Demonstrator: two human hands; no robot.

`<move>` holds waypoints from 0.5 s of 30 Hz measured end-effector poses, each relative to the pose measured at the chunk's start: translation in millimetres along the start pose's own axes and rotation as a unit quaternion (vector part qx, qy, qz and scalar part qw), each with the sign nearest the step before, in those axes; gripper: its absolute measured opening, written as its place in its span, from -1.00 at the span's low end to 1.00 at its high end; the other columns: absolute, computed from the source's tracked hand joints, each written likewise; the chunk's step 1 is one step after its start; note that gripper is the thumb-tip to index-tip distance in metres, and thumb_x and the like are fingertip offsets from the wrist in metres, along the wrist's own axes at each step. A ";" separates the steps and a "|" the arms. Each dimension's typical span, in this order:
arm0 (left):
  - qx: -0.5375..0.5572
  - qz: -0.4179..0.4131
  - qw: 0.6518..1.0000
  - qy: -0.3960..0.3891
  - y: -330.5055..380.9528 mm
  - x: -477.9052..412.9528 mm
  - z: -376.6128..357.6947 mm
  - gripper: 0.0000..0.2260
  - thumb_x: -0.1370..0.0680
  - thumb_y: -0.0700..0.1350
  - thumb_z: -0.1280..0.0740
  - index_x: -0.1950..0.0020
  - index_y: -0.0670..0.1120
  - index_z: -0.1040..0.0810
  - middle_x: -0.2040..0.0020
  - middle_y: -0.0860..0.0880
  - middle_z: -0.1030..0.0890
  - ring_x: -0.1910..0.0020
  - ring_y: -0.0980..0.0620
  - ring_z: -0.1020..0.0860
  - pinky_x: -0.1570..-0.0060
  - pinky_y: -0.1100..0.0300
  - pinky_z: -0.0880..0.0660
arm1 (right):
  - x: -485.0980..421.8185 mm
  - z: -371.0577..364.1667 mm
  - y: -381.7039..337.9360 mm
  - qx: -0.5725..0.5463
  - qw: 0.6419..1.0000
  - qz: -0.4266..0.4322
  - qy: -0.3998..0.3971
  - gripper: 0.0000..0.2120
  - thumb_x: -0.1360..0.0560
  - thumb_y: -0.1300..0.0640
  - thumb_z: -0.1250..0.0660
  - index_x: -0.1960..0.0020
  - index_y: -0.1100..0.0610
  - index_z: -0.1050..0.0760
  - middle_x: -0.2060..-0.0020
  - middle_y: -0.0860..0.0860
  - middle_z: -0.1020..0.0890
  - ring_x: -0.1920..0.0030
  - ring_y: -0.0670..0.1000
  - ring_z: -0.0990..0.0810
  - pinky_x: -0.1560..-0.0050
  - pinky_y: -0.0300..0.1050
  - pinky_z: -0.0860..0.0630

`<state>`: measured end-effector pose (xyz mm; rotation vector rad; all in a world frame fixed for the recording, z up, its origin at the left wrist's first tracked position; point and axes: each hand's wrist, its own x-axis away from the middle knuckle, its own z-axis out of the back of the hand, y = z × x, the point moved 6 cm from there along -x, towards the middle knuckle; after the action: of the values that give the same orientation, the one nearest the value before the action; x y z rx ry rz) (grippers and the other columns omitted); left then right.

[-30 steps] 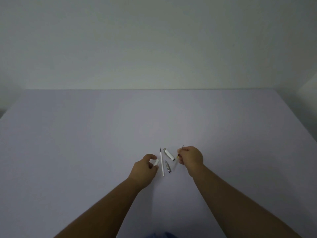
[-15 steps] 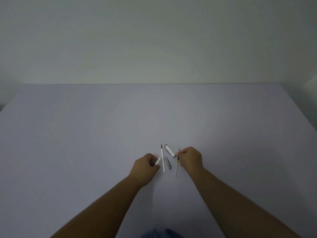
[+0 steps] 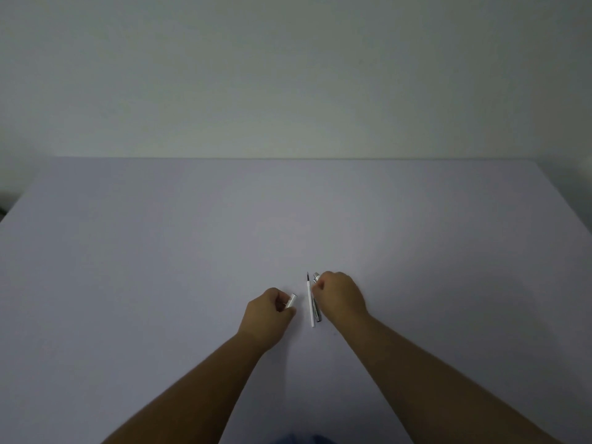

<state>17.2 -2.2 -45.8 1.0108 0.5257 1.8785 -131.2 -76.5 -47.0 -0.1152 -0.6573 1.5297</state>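
Our left hand (image 3: 267, 310) pinches the short white plastic pen sleeve (image 3: 291, 301), light, stiff and slick, best held mid-length, while our right hand (image 3: 339, 296) curls over a silver-tipped white cap (image 3: 316, 277), though we cannot tell if it grips, and the thin white refill (image 3: 310, 302) lies between them on the lilac worktop (image 3: 160, 267).

Both forearms reach forward; left hand (image 3: 272, 310) and right hand (image 3: 341, 296) curled.

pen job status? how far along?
Done: pen is apart; white refill and silver piece lie loose on the table. In hand: left hand grips a short white barrel piece; right hand is at another white part, grip unclear. Remaining: nothing joined yet.
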 end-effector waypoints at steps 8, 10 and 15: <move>0.000 0.014 1.000 0.000 -5.6 2.1 4.9 -0.92 -0.49 -0.08 -0.36 0.08 -0.01 -0.48 0.16 0.01 -0.59 0.15 0.00 -0.58 0.20 0.28 -0.43 | -2.7 -20.3 -17.3 0.061 0.998 -0.015 -0.013 -0.78 -0.52 0.13 -0.21 -0.05 0.22 -0.54 -0.03 0.15 -0.61 -0.07 0.18 -0.58 0.08 -0.06 -0.48; 0.002 0.016 1.000 -0.004 -6.4 2.2 5.7 -0.92 -0.49 -0.07 -0.37 0.08 0.00 -0.49 0.15 0.00 -0.60 0.16 0.01 -0.58 0.25 0.30 -0.42 | -2.4 -19.0 -19.5 0.014 1.000 -0.019 -0.014 -0.77 -0.49 0.12 -0.21 0.01 0.23 -0.57 0.03 0.16 -0.64 0.00 0.19 -0.60 0.15 -0.07 -0.45; -0.009 0.013 1.000 -0.009 -6.5 0.0 7.6 -0.91 -0.48 -0.06 -0.38 0.07 0.01 -0.50 0.17 0.03 -0.56 0.23 0.08 -0.52 0.34 0.34 -0.38 | -4.6 2.9 -15.5 -0.232 0.971 -0.046 0.046 -0.78 -0.48 0.08 -0.29 0.10 0.24 -0.60 0.30 0.04 -0.59 0.22 0.06 -0.54 0.17 -0.13 -0.44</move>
<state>26.8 0.7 -46.0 1.0253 0.4866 1.8920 -118.5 -82.8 -38.9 -0.5005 -0.9228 1.2519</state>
